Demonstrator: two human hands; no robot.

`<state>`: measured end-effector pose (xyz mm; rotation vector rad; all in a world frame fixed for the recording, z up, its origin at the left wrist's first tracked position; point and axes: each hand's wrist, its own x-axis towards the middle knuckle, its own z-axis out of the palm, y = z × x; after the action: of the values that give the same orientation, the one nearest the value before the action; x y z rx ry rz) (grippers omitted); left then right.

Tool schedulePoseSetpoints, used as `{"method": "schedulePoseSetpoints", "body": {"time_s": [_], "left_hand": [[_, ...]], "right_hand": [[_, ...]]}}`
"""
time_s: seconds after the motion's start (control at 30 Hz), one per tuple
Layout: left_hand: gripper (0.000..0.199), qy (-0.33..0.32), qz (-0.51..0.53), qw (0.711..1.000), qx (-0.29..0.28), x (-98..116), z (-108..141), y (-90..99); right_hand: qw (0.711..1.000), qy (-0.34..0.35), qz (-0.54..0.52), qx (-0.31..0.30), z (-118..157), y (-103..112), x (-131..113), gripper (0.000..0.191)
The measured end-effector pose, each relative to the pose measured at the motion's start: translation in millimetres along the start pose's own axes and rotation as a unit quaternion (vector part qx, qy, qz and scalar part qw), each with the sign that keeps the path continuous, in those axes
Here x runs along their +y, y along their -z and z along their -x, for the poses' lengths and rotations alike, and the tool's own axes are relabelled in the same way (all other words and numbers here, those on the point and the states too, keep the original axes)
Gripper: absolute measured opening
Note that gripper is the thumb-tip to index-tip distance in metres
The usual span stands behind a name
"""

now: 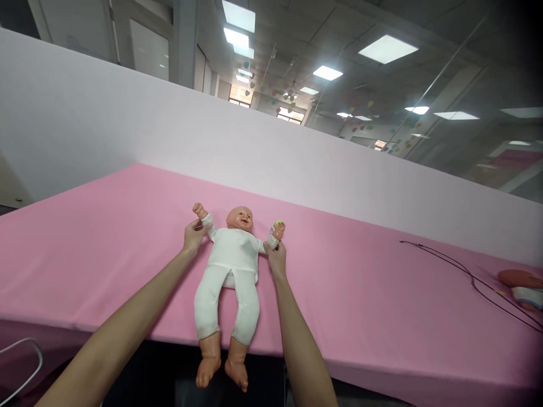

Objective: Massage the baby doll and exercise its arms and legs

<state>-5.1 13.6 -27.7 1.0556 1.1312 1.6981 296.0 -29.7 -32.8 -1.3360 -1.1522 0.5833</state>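
Note:
A baby doll (232,251) in white clothes lies face up on the pink-covered table (339,282). Its head points away from me, and its bare feet hang past the front edge. Both doll arms are spread out and raised beside the head. My left hand (194,235) is closed round the sleeved forearm on the left of the view. On the other side, my right hand (276,256) grips the doll's other forearm, just below a wrist with a bright green spot on it. My fingertips are partly hidden by the sleeves.
A white partition (263,152) runs along the table's back. Thin dark cables (460,265) trail across the right side, near another doll-like object (524,285) cut off by the frame. A white cable (38,353) loops at the lower left.

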Motion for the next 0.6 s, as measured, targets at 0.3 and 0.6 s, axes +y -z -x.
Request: {"method": "schedulePoseSetpoints", "body": {"time_s": [0.3,0.6], "left_hand": [[0.052,-0.001,0.042,0.999,-0.02,13,-10,-7.8],[0.048,0.125,-0.042,0.989,-0.073,6,-28,-15.0]], "right_hand": [[0.994,0.016,-0.069,0.079,-5,-9,-6,0.054],[0.998,-0.045,-0.044,-0.017,-40,-22,-9,0.047]]}}
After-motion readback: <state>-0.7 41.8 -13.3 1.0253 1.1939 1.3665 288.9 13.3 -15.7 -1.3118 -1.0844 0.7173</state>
